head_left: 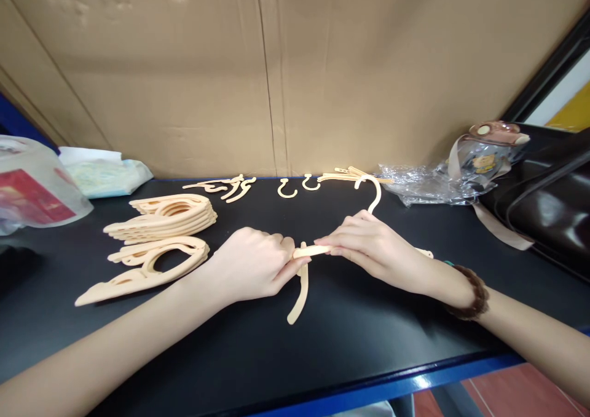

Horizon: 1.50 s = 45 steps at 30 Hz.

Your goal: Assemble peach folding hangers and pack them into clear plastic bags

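Mostly black table (369, 343) (cardboard wall (184, 66) behind hanger (300, 294))

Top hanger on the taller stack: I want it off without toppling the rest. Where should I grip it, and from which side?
Probably its rounded end, from the right and above, the side nearest the left hand. That end is broad, with an open cut-out to hook into; the left tips taper thin against the stack.
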{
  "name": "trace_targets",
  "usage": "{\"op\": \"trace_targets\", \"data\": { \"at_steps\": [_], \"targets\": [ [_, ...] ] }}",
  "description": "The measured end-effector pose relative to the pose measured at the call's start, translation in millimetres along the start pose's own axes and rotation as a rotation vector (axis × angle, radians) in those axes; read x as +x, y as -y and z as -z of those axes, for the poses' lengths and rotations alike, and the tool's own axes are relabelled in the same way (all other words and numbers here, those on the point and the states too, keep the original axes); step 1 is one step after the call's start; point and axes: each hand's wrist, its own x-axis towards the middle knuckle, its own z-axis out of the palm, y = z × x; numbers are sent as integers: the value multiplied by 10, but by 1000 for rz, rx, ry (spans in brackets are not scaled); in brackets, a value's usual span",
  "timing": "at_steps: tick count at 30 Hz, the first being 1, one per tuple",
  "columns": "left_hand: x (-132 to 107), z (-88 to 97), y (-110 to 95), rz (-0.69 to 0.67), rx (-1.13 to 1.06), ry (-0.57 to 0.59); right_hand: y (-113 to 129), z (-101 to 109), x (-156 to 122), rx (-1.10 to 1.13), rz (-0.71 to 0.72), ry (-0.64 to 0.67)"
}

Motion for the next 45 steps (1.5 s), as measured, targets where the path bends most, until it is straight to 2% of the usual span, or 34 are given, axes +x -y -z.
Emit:
{"op": "trace_targets", "data": {
  "at_steps": [7,11,17,19,20,24,25,27,30,33,37,40,45],
  "targets": [
    [1,-76,12,-27,32,-106,-27,-16,8,-35,8,4],
    [24,-110,39,-1,82,-202,-69,-24,11,-83,-45,-62],
    [48,-92,96,-9,91,-471,-173,-55,10,-161,-163,-241],
    [24,-53,78,22,-23,-529,-193,-55,9,-173,-198,-279],
    [11,-35,65,75,-126,-512,-197,-53,9,-173,-213,-290],
    [12,-52,49,390,-759,-252,-185,-37,10,-172,-246,-302],
    [28,-80,60,451,-900,-217,-181,-34,9,-176,-244,-300],
    [65,-144,91,535,-1095,-219,-175,-31,6,-189,-234,-297],
    [106,-200,113,601,-1210,-292,-176,-31,3,-192,-201,-273],
    [113,-192,75,586,-1190,-367,-169,-32,4,-187,-135,-210],
    [85,-163,-11,471,-1045,-328,-123,-31,8,-217,-15,-125],
    [47,-138,-55,385,-849,-291,-87,-42,2,-214,33,-135],
    [4,-97,-77,166,-429,-331,-66,-83,-8,-224,86,-192]
  ]
}}
